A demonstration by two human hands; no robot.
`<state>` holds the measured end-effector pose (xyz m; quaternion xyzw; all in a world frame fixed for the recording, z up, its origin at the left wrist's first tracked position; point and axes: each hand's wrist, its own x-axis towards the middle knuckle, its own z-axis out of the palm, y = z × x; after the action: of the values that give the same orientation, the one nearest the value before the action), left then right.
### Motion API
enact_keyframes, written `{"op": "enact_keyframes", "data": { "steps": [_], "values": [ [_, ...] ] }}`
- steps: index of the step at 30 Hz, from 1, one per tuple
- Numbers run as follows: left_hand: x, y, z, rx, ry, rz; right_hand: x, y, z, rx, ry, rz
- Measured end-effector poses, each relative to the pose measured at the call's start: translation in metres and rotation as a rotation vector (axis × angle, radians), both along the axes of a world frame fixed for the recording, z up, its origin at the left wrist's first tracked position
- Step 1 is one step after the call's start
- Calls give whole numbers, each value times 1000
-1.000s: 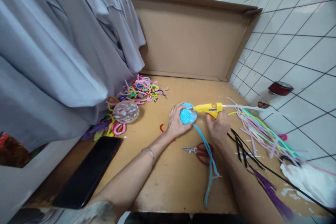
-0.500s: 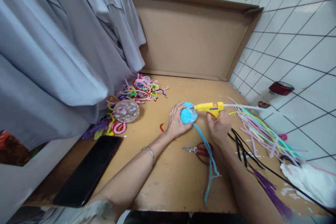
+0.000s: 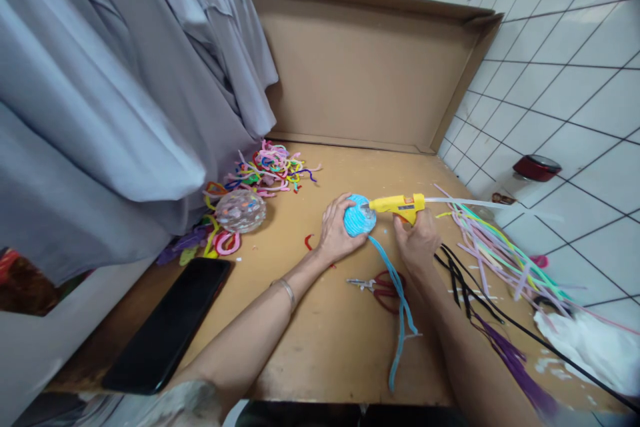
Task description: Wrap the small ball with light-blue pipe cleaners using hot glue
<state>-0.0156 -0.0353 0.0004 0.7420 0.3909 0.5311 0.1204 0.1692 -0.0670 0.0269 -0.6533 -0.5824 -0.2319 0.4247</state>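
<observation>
Blue-wrapped ball (image 3: 354, 221) sits in the left hand (image 3: 336, 230), a little above the near middle of the bench (image 3: 310, 347) as seen and to the left of the right hand (image 3: 419, 240). The left hand is partly open, cupped round the ball's left side, fingers at the far edge and thumb at the near one. The right hand is closed round the handle of a yellow glue gun (image 3: 395, 204). The ball is roughly round, with no clear long axis; a greyish, uncovered patch on its right faces the gun. The gun's long axis runs nearly level from right to left, its nozzle at that patch; whether it touches is too small to tell. A clear glue stick (image 3: 460, 201) sticks out behind it.

Blue strands (image 3: 384, 257) trail from the ball between the forearms, across the red handles of scissors (image 3: 383, 290). Left of the left hand lie a clear speckled ball (image 3: 241, 211) and, nearer the body, a black phone (image 3: 170, 327). Right of the right hand are loose pastel strips (image 3: 493, 250) and a purple tassel (image 3: 513, 360).
</observation>
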Motion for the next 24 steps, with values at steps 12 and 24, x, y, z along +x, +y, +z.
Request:
{"op": "enact_keyframes", "data": {
  "steps": [12, 24],
  "values": [
    [-1, 2, 0, -6, 10, -15, 2, -5, 8, 35, -129, 22],
    [-1, 2, -2, 7, 0, -2, 2, -6, 13, 82, -180, 31]
  ]
}}
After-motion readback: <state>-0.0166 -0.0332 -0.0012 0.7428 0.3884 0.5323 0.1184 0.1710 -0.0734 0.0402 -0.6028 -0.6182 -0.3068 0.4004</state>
